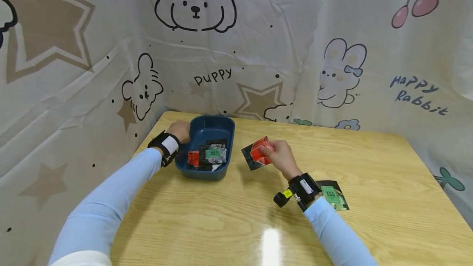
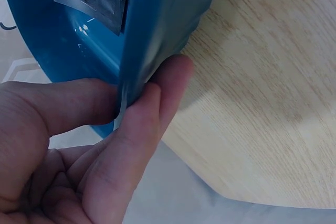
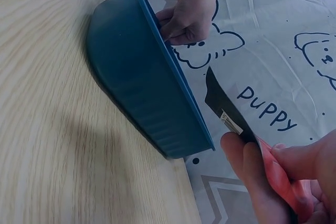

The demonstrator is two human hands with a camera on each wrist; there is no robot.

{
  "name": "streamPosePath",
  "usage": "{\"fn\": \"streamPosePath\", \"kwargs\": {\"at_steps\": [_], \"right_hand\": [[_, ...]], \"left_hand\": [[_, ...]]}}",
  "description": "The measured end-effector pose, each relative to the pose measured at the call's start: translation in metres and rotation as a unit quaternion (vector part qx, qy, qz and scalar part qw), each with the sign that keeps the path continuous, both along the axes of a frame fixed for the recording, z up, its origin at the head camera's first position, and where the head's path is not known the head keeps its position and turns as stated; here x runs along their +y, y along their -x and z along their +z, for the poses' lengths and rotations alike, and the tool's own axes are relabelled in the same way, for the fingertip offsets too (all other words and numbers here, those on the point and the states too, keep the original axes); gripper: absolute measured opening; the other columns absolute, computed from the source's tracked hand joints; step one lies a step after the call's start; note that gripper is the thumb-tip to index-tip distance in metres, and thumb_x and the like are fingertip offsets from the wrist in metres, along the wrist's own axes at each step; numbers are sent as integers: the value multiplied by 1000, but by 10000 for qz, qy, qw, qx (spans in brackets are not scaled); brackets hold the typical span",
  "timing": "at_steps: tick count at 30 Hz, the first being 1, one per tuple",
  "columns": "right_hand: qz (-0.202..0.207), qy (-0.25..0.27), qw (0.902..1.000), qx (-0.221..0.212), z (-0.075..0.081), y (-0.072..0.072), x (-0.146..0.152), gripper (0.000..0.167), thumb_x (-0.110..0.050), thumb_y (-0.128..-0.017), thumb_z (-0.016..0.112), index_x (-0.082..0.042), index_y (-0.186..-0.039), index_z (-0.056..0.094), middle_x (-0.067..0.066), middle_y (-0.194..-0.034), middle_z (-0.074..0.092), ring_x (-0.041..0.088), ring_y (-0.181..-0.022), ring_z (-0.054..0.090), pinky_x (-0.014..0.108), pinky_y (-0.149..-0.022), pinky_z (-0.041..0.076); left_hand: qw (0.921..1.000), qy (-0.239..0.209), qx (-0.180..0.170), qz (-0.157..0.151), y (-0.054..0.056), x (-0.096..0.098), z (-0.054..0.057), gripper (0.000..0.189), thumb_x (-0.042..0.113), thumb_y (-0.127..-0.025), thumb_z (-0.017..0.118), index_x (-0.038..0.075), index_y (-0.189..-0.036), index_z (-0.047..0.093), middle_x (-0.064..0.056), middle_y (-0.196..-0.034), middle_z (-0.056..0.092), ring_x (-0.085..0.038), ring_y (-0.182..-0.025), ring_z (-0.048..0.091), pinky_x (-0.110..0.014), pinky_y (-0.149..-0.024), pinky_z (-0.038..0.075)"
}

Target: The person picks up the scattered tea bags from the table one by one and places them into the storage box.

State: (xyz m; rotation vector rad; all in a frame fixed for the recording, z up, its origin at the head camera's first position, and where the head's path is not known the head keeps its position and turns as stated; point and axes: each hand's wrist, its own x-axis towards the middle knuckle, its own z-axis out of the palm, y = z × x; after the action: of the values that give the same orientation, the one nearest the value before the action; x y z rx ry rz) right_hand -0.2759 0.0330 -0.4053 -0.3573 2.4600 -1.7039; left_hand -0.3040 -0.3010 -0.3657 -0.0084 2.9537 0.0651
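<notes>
A deep blue plastic basin (image 1: 212, 121) stands at the back left of the table, with several small black, red and green packets (image 1: 214, 154) lying in it. My left hand (image 1: 180, 131) pinches the basin's left rim, thumb inside and fingers outside, as the left wrist view shows. To the right of the basin, my right hand (image 1: 281, 157) holds a flat red and black packet (image 1: 260, 153) above the table, thumb on its red face. Seen from the right wrist, the packet's dark end (image 3: 223, 98) points toward the basin, apart from its rim.
A black and green packet (image 1: 334, 195) lies on the wooden table (image 1: 388, 175), partly behind my right wrist. A printed curtain (image 1: 258, 52) hangs along the back and left sides of the table. Each wrist wears a black strapped camera (image 1: 304, 188).
</notes>
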Motion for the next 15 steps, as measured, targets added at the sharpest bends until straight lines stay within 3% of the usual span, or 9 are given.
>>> {"fn": "streamPosePath", "kwargs": {"at_steps": [4, 15], "right_hand": [[2, -5, 9999, 108, -1, 0, -1, 21, -14, -95, 64, 5, -103, 70, 11, -80, 69, 10, -60, 57, 25, -57, 48], [67, 160, 9998, 7, 0, 2, -15, 19, -14, -94, 64, 3, -102, 72, 10, -82, 71, 9, -63, 63, 24, -58, 51]], "left_hand": [[10000, -65, 19, 19, 1, 1, -4, 9, -2, -84, 57, -5, -89, 64, -14, -85, 60, -24, -71, 51, -34, -61, 44], [9997, -133, -152, 122, 5, 0, -6, 9, -5, -84, 56, 0, -76, 58, -10, -74, 52, -22, -64, 46, -31, -55, 37]]}}
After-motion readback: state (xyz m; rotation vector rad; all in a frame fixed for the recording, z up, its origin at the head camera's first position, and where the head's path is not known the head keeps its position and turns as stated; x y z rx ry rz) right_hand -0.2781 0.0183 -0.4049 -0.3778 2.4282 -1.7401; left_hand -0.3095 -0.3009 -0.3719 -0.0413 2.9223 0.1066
